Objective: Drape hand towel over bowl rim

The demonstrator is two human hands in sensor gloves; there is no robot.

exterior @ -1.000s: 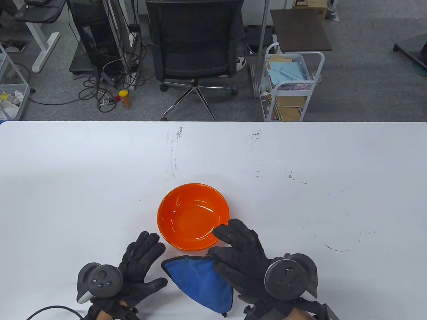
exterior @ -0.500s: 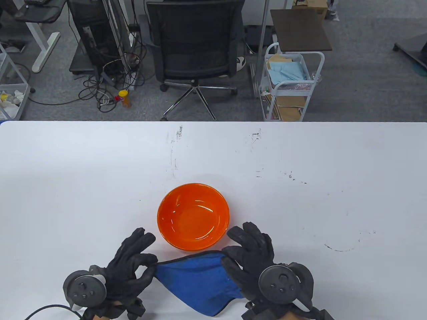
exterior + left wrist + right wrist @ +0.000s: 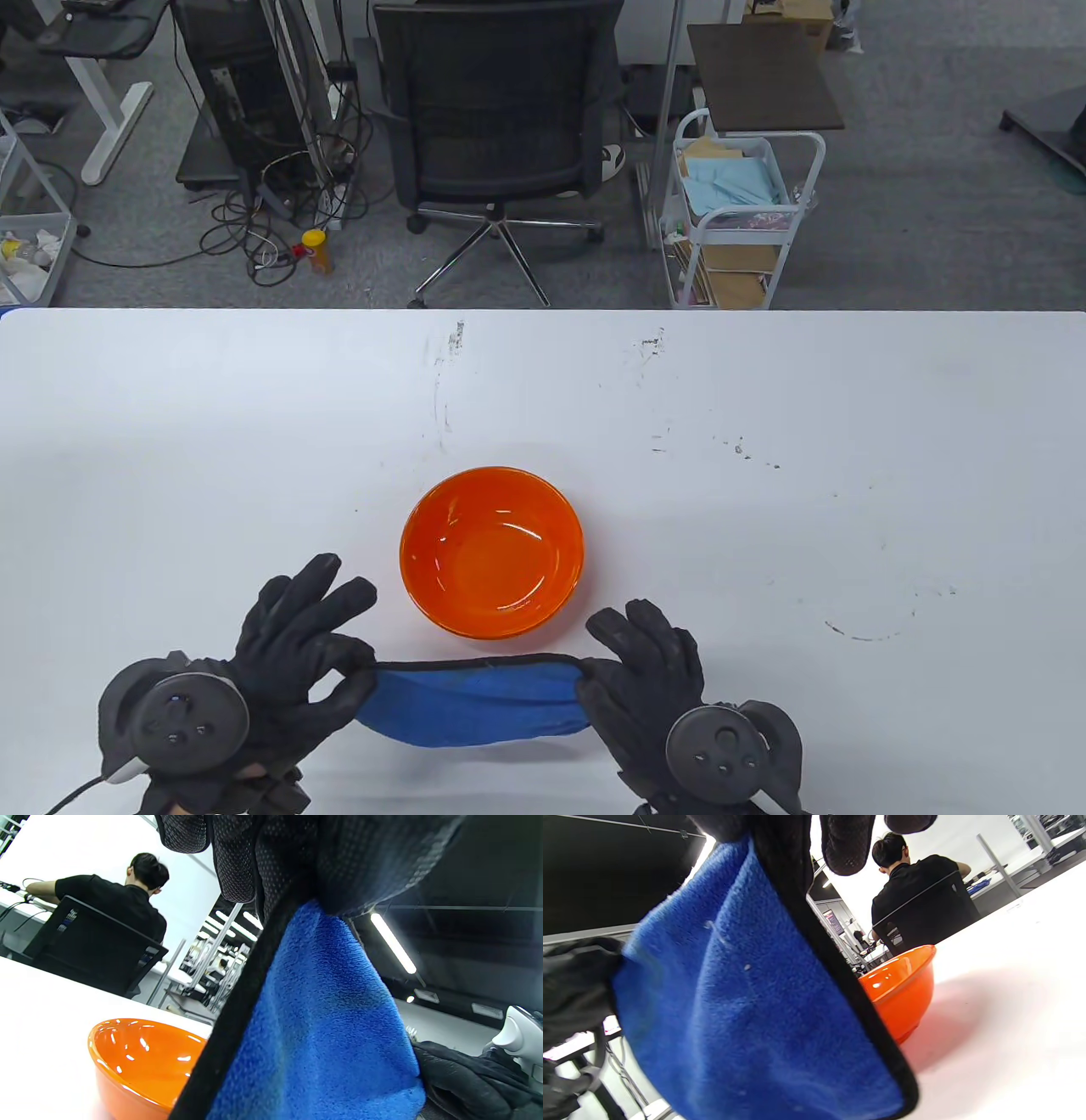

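An orange bowl [image 3: 492,550] stands upright on the white table [image 3: 764,475], empty. A blue hand towel [image 3: 475,696] with a black edge is stretched between my hands, lifted just above the table on the near side of the bowl. My left hand [image 3: 348,679] pinches its left corner, the other fingers spread. My right hand [image 3: 594,675] pinches its right corner. The towel [image 3: 314,1018] hangs from the fingers in the left wrist view, with the bowl [image 3: 140,1056] beyond. The right wrist view shows the towel [image 3: 746,1014] and the bowl [image 3: 903,984] too.
A black office chair [image 3: 496,127] and a white cart [image 3: 738,212] stand on the floor beyond the table's far edge. A person in black sits in the background [image 3: 110,899]. Scuff marks dot the table top.
Both hands have pinched the towel's corners, lifted it off the table and pulled it out wide. The left hand moved left, the right hand drew back from the bowl.
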